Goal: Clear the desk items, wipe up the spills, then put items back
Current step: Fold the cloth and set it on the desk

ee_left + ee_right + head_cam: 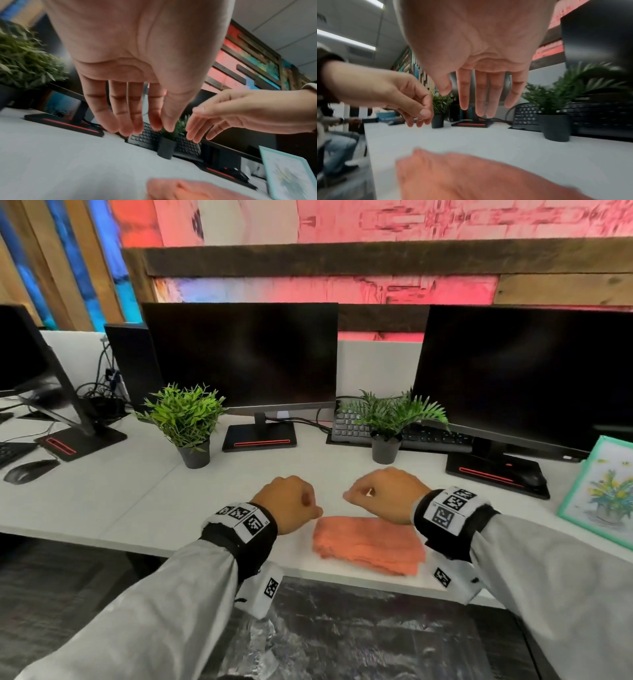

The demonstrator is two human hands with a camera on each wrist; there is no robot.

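I note a salmon-orange cloth (pixel 368 544) on the white desk (pixel 120 501). Behind the cloth, two green plants stand in dark grey pots (pixel 386 449). Right of it, a teal-framed picture (pixel 604 501) shows what appear to be yellow flowers.

No legible text, perhaps blur.

Person is wearing light grey sleeves (pixel 154 604); black wrist straps (pixel 239 542) are carrying white blocks printed with black square markers (pixel 445 508).
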